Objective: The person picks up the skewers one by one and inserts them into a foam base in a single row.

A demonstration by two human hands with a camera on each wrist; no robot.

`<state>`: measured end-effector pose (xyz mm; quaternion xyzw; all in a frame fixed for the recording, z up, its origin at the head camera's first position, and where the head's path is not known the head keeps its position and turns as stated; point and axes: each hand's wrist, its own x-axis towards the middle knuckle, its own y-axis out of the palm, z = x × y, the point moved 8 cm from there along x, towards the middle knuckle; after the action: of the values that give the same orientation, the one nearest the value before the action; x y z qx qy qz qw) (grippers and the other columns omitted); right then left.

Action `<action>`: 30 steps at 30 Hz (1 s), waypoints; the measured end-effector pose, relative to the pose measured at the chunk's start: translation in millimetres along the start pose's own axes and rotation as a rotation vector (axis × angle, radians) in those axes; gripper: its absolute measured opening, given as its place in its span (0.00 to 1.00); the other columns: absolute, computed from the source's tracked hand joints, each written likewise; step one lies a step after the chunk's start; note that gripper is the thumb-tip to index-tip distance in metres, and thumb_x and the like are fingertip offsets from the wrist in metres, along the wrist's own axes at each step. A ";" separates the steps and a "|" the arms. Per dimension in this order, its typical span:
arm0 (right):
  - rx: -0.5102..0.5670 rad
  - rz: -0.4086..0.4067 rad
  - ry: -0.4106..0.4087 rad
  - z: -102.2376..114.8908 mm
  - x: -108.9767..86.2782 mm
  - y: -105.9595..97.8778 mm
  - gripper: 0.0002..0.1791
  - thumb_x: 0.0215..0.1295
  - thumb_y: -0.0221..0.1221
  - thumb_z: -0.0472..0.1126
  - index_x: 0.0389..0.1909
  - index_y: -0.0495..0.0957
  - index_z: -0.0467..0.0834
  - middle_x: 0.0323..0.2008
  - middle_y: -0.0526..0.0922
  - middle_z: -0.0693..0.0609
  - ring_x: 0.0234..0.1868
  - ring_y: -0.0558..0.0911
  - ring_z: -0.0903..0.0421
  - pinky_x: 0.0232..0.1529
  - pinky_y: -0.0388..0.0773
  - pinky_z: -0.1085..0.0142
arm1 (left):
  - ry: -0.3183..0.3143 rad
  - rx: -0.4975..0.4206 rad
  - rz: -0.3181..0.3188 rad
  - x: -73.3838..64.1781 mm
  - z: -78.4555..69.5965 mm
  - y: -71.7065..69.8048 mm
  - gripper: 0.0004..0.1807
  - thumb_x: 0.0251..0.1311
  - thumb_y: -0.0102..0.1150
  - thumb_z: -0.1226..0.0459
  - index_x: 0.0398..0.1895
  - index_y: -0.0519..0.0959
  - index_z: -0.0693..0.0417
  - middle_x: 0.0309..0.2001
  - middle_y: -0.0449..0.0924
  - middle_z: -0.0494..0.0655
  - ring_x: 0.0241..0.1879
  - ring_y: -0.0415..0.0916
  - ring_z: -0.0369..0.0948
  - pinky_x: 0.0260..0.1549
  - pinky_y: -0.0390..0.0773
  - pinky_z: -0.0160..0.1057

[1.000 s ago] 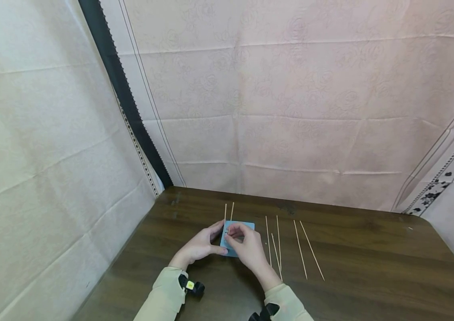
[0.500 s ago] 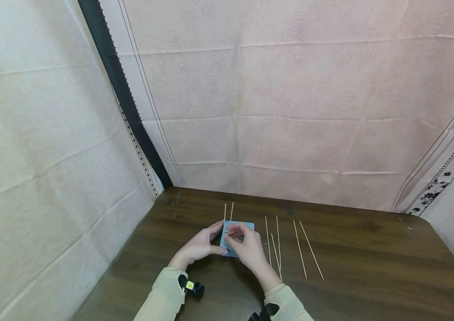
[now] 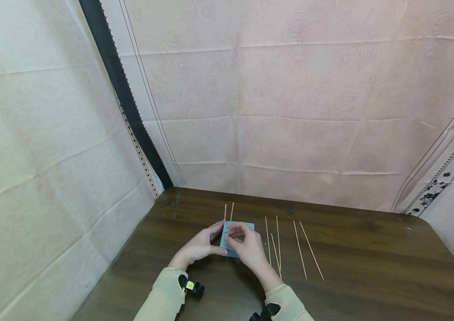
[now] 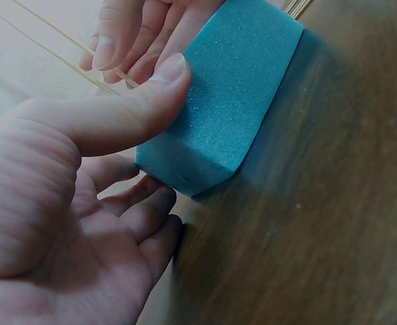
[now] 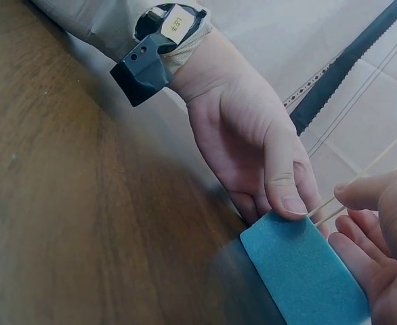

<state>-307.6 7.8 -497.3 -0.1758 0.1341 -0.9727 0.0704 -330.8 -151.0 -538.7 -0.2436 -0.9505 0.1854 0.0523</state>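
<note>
A blue foam-like block stands on the table, with two thin wooden sticks rising from its top. My left hand grips the block's left end, thumb on the near side and fingers behind. Thumb and fingers of my right hand pinch the right-hand stick low down, just over the block. The other stick stands upright beside it at the left end. Where the sticks enter the block is mostly hidden by the hands.
To the right of my right hand, several loose sticks lie on the dark wooden table, roughly pointing away from me. A pale cloth hangs behind the table's far edge, and another hangs at the left.
</note>
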 end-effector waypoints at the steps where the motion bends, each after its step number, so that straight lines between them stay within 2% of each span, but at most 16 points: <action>1: 0.003 0.001 0.007 0.0 0.0 -0.2 0.15 0.68 0.73 0.34 0.53 0.83 0.36 0.43 0.87 0.50 0.47 0.87 0.50 0.52 0.88 0.62 | 0.007 -0.008 0.004 0.2 -0.5 0.3 0.56 0.64 0.77 0.60 0.87 0.51 0.59 0.86 0.48 0.56 0.84 0.49 0.54 0.79 0.53 0.59; 8: 0.017 0.015 0.019 2.7 -0.6 -1.5 0.16 0.69 0.72 0.34 0.54 0.82 0.36 0.45 0.87 0.47 0.49 0.87 0.49 0.53 0.87 0.62 | 0.026 -0.027 0.017 1.1 -2.6 1.2 0.56 0.64 0.77 0.61 0.87 0.51 0.60 0.86 0.47 0.57 0.84 0.48 0.55 0.79 0.53 0.58; 20: 0.036 0.005 0.032 1.4 -0.4 -6.8 0.17 0.68 0.72 0.33 0.55 0.82 0.41 0.47 0.87 0.48 0.51 0.86 0.48 0.54 0.86 0.63 | 0.026 -0.022 0.014 0.7 -2.0 0.3 0.55 0.64 0.77 0.61 0.86 0.51 0.63 0.86 0.48 0.58 0.84 0.48 0.56 0.79 0.54 0.59; 30: 0.047 0.013 0.036 1.2 -0.8 -7.9 0.18 0.67 0.73 0.32 0.55 0.82 0.42 0.47 0.87 0.51 0.51 0.86 0.50 0.54 0.86 0.63 | 0.002 0.001 0.006 -0.6 0.6 0.6 0.56 0.64 0.78 0.58 0.87 0.52 0.60 0.87 0.48 0.53 0.84 0.48 0.53 0.78 0.56 0.56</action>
<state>-307.1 15.3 -494.3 -0.1557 0.1133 -0.9781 0.0784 -330.1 -151.0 -539.6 -0.2464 -0.9497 0.1860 0.0531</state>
